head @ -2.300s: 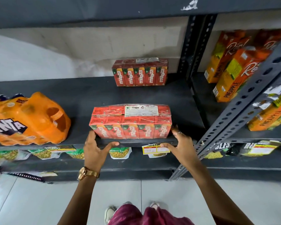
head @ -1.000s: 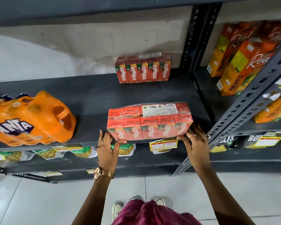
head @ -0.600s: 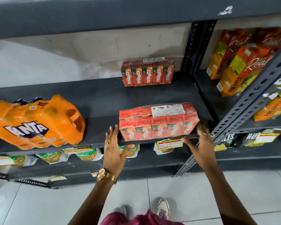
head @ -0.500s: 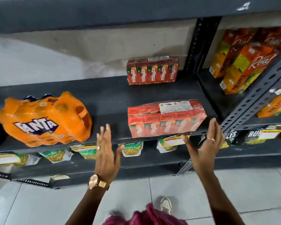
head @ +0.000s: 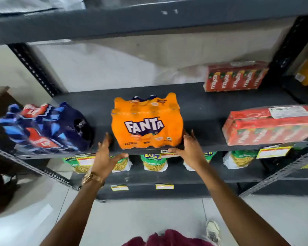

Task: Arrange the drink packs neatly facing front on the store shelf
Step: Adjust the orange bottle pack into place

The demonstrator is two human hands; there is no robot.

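While both palms bracket it, the orange shrink-wrapped Fanta bottle pack (head: pixel 147 121) stands at the dark shelf's (head: pixel 199 110) front lip. Left hand (head: pixel 106 155) and right hand (head: pixel 189 148), fingers spread, flank its lower corners, likely squaring the logo forward.

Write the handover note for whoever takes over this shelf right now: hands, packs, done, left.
Left hand: open, at the lower left corner of the orange shrink-wrapped Fanta bottle pack; contact unclear.
Right hand: open, against that pack's lower right corner.
Fanta pack: upright at the front edge of the dark metal shelf, logo facing front.
Red wrapped Maaza carton pack: at the front edge on the right, slightly skewed. A second red Maaza pack sits at the back.
Left to do: the dark blue wrapped bottle pack on the left lies tilted; turn it frontward.
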